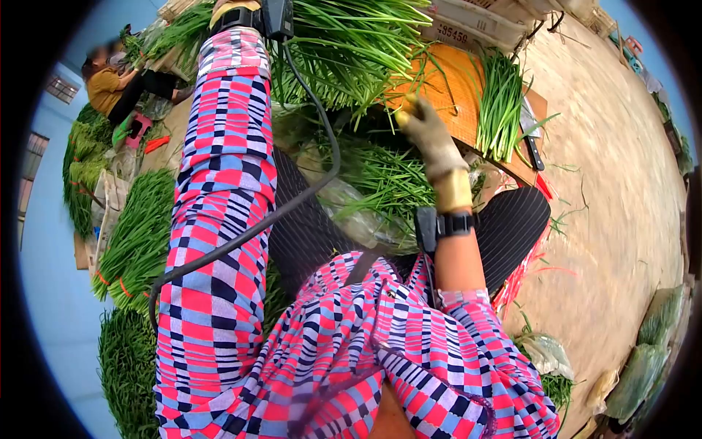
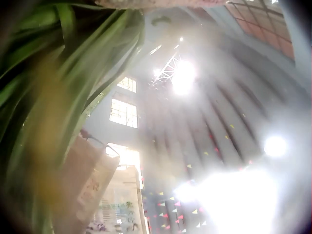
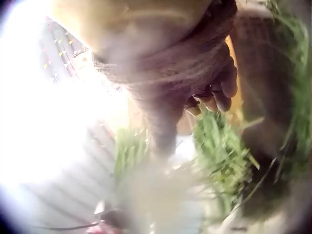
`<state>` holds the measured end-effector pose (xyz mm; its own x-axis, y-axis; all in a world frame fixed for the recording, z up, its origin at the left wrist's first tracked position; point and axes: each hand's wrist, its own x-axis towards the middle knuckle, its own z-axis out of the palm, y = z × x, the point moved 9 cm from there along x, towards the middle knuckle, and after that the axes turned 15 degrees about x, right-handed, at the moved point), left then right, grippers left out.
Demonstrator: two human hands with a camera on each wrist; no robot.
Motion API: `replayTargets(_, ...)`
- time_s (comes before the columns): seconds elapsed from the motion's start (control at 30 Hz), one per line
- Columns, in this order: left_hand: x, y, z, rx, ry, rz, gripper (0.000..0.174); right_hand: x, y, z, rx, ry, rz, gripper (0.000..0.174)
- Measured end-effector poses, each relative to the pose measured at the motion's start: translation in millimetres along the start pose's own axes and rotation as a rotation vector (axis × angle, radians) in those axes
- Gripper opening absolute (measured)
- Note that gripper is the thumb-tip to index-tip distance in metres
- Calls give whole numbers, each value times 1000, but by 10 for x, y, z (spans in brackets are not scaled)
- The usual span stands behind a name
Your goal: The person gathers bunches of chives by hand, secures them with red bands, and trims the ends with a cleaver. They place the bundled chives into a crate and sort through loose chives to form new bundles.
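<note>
My left hand (image 1: 235, 6) is cut off by the top edge of the head view, beside a big heap of garlic chives (image 1: 351, 44). Long flat chive leaves (image 2: 73, 73) fill the left of the left wrist view, and that hand's fingers are hidden. The right hand (image 1: 433, 135), in a pale glove with yellow fingertips, hovers at the near left edge of an orange board (image 1: 457, 95). Nothing shows between its loosely bent fingers (image 3: 224, 100). A small bunch of chives (image 1: 501, 106) lies on the board, next to a black-handled knife (image 1: 535, 152).
Loose chives on plastic (image 1: 387, 179) lie between my knees. Tied bundles (image 1: 135, 227) are stacked at the left, where a seated person (image 1: 110, 84) works near a pink stool (image 1: 137, 130). White crates (image 1: 468, 25) stand behind the board. Red ties (image 1: 523, 267) hang by my right knee.
</note>
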<state>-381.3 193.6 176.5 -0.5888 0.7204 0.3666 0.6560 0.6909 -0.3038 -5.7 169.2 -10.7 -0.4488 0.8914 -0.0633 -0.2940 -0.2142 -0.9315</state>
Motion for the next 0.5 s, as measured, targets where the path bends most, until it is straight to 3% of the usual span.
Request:
replayTargets(0.03, -20, 2, 8, -3, 0, 0, 27, 81, -148, 245, 149, -73, 49, 52)
replayTargets(0.1, -11, -55, -36, -5, 14, -1, 27, 577, 133, 314, 222, 25, 214, 41)
replayTargets(0.17, 13, -75, -63, -2, 17, -2, 27, 532, 31, 290, 767, 214, 198, 23)
replayTargets(0.23, 4, -82, -64, -4, 21, 0, 27, 555, 97, 5, 862, 191, 153, 22)
replayTargets(0.3, -50, -57, -38, -15, 21, 16, 27, 462, 202, -362, 771, 151, 129, 21)
replayTargets(0.37, -71, -35, -33, -21, 22, 25, 27, 309, 481, -738, 208, 139, 164, 21)
replayTargets(0.43, -81, -136, -104, -26, 58, 25, 27, 86, 688, -671, -784, -145, 274, 36)
replayTargets(0.47, -52, -121, -91, -34, 59, 30, 27, -38, 785, -681, -1091, -227, 411, 60)
replayTargets(0.5, -29, -130, -146, -36, 81, 35, 27, -89, 699, -654, -1110, -66, 364, 81)
